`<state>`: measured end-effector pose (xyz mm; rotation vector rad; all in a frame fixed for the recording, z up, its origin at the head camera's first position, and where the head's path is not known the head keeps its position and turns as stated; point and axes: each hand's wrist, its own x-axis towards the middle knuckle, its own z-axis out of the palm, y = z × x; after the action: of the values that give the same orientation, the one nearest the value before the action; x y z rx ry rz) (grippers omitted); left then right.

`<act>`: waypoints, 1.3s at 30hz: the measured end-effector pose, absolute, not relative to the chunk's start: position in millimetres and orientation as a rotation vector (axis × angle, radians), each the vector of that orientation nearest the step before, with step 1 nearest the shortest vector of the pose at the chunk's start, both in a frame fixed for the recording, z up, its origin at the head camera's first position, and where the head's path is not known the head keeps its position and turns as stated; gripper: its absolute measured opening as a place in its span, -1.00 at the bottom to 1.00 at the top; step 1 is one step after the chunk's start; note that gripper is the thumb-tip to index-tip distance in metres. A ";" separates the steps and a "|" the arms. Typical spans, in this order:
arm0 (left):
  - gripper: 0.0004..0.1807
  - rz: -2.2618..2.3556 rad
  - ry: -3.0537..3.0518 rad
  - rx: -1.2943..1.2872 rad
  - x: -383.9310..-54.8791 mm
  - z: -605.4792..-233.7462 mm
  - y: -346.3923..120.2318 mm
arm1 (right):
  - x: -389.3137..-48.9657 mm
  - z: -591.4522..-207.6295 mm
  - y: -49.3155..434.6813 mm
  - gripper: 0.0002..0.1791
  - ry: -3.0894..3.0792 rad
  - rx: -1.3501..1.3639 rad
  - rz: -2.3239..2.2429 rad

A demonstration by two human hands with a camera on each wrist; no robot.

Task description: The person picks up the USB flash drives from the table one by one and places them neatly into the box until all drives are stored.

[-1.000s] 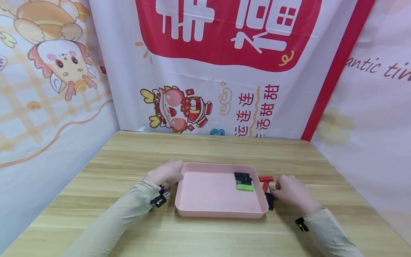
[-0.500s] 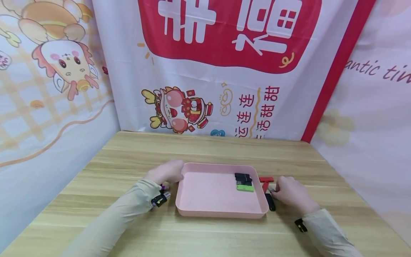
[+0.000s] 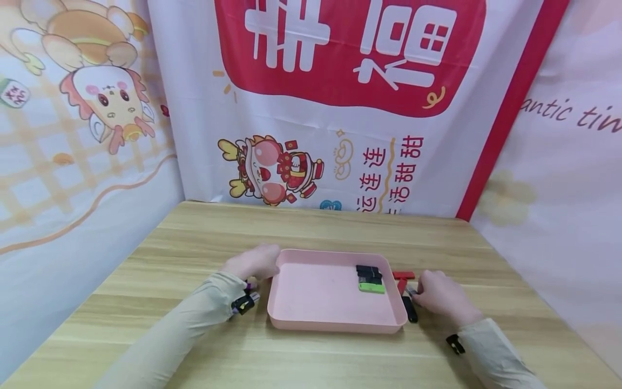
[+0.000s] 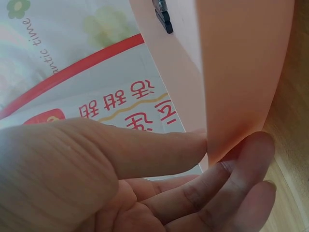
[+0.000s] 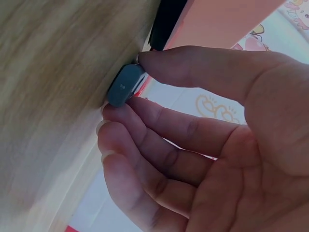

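Observation:
A shallow pink tray (image 3: 335, 326) stands on the table in the head view. My left hand (image 3: 255, 262) pinches its far left corner, thumb on the rim and fingers against the outer wall (image 4: 241, 72). Beside the tray's right wall, my right hand (image 3: 444, 294) holds a small grey USB stick (image 5: 126, 84) between thumb and fingertips, low by the tabletop. Next to it lie a black stick (image 3: 410, 309) and two red sticks (image 3: 403, 275). Inside the tray, at the right, several black sticks (image 3: 368, 270) and a green one (image 3: 371, 288) lie in a row.
The wooden table (image 3: 316, 359) runs back to a printed cloth (image 3: 301, 119) with red and white lettering. Cloth walls close in the left (image 3: 92, 216) and right (image 3: 559, 216) sides. A black strap piece (image 3: 455, 343) sits by my right wrist.
The head view has tilted up a little, so everything sits slightly lower in it. My right hand has shifted slightly, baring more of the black stick. My left hand stays at the tray corner.

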<state>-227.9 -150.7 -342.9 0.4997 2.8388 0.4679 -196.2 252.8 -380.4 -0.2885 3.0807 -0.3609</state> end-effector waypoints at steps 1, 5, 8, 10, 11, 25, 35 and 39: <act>-0.86 0.465 2.839 0.505 -228.2 -343.3 -150.2 | -195.8 -380.7 253.2 -0.78 3.085 -0.291 -0.359; -0.84 0.466 2.835 0.507 -229.7 -344.1 -148.8 | -194.6 -382.3 254.8 -0.77 3.084 -0.271 -0.356; -0.86 0.471 2.818 0.483 -230.0 -345.3 -148.8 | -194.6 -384.4 255.4 -0.74 3.057 -0.241 -0.370; -0.87 0.473 2.809 0.472 -229.8 -346.2 -149.0 | -195.0 -385.7 255.7 -0.72 3.050 -0.233 -0.371; -0.88 0.475 2.805 0.471 -229.6 -346.7 -149.1 | -195.5 -386.6 255.8 -0.70 3.049 -0.228 -0.371; -0.89 0.465 2.817 0.475 -224.9 -345.5 -149.2 | -195.2 -385.5 254.9 -0.70 3.064 -0.268 -0.395; -0.89 0.484 2.802 0.459 -225.6 -344.4 -148.8 | -195.7 -385.5 255.3 -0.68 3.072 -0.276 -0.379; -0.88 0.487 2.803 0.466 -224.9 -343.3 -148.8 | -195.6 -385.1 255.6 -0.68 3.074 -0.281 -0.383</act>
<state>-224.9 -148.8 -343.3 0.4661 2.8027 0.4865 -195.6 255.6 -385.1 -0.2815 3.0740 -0.3832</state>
